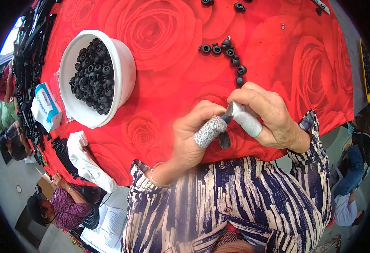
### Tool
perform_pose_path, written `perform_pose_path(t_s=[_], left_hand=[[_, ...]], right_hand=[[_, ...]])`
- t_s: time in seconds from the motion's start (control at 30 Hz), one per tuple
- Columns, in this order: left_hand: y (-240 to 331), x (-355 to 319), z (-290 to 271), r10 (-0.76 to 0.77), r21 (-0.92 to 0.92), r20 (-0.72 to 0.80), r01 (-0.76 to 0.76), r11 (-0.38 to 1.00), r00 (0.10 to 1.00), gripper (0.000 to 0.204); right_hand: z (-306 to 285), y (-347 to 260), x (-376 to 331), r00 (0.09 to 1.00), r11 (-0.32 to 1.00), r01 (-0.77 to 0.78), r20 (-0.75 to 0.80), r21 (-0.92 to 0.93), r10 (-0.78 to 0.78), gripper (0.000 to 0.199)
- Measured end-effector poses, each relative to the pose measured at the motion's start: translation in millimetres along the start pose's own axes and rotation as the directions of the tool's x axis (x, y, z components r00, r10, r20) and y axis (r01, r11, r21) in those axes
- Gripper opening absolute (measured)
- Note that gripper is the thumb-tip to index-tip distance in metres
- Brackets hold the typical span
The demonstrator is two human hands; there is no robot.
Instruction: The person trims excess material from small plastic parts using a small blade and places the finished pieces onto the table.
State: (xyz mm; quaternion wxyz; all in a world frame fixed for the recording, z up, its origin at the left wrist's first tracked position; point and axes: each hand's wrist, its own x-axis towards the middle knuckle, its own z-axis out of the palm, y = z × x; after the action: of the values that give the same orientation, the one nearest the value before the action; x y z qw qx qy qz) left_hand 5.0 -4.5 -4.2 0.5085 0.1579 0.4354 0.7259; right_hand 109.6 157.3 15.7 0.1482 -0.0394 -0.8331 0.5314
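Observation:
My left hand (189,130) wears a speckled grey knitted cover on its thumb and pinches a small black rubber part (226,119). Close against it, my right hand (271,116), with a pale cover on its thumb, grips a small metal blade (230,108) whose edge meets the black part. A dark flat piece (224,140) shows just below the two thumbs; I cannot tell what it belongs to. Beyond my hands, several small ring-shaped black rubber parts (229,52) lie in a bent line on the red cloth.
A white bowl (128,63) full of similar black parts stands left on the rose-patterned red tablecloth (159,97). Beside it are a tissue box (46,107), a white cloth (84,160) and stacked black strips (29,59). A yellow tray (369,95) sits far right. Other people (65,202) sit nearby.

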Motion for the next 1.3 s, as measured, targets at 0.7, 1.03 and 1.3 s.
perform_pose_path(t_s=[0.7, 1.03, 1.3], left_hand=[[-0.1, -1.4, -2.8, -0.021, 0.042, 0.005, 0.021, 0.999, 1.0, 0.021], [-2.7, -3.8, 5.1, -0.126, -0.186, -0.139, 0.099, 0.978, 0.982, 0.021], [-6.4, -5.5, 3.4, -0.285, -0.427, -0.068, 0.23, 0.875, 0.956, 0.022]], right_hand=[[-1.3, 3.5, 0.8, 0.999, 0.999, 0.036, 0.021, -0.004, -0.036, 0.021], [-2.6, 0.6, 0.6, 0.997, 0.997, 0.082, -0.01, 0.009, -0.082, 0.027], [8.5, 4.5, -4.1, 0.93, 0.906, 0.317, -0.094, -0.281, -0.355, 0.041]])
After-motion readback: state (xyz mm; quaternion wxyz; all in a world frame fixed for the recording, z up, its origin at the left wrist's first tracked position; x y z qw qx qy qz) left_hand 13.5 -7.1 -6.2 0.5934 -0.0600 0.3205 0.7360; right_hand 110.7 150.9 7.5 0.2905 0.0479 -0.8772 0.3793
